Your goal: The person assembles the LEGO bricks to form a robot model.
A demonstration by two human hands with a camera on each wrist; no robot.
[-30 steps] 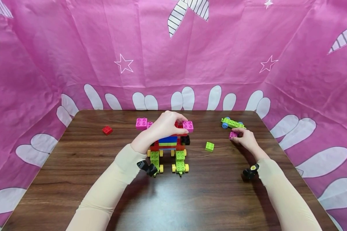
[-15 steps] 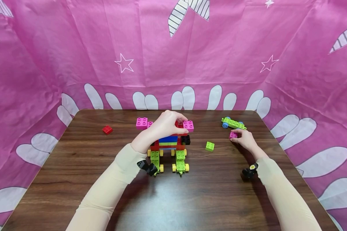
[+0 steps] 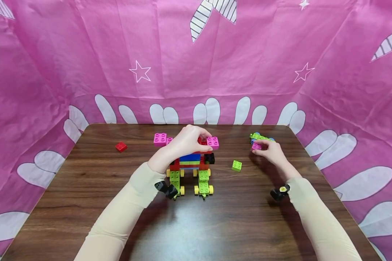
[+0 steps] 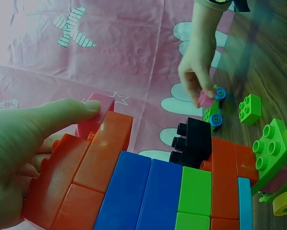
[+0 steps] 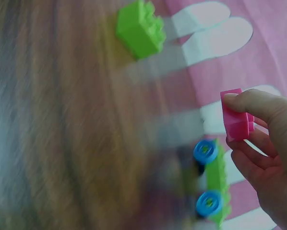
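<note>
In the middle of the table stands a toy-brick figure point(image 3: 189, 158) of red, blue, green, black and pink bricks, on green wheeled bases with yellow wheels. My left hand point(image 3: 190, 139) grips its top from above, the thumb by the pink brick point(image 3: 212, 142) at the right end. The left wrist view shows that thumb against the pink brick point(image 4: 96, 115) and the red bricks beside it. On the right, my right hand point(image 3: 272, 152) pinches a small pink brick point(image 5: 236, 117) between thumb and fingers, held above the table. The hand partly hides the green wheeled base behind it.
A green wheeled base point(image 3: 261, 137) with blue wheels lies at the back right. A green brick point(image 3: 236, 165) sits between the figure and my right hand. A red brick point(image 3: 121, 146) lies at the left. Pink patterned cloth point(image 3: 215, 72) hangs behind the table point(image 3: 85, 203).
My right hand has lifted the pink brick off the table and carried it slightly left, in front of the blue-wheeled base. The left hand and the figure have stayed in place.
</note>
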